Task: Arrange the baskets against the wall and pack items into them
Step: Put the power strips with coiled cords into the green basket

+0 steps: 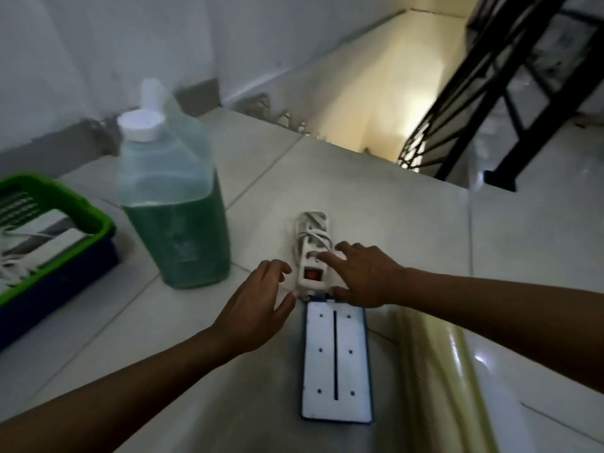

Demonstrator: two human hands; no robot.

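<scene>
Hands flank power strip — floor.

Dim, soft frame; warm light glows up the stairwell, glare on glossy tiles, edges bowed.

Home upstairs landing: pale glossy tiled floor w/ grey skirting, white plastered wall, black metal stair railing beside a stairwell dropping away, lit below.
</scene>
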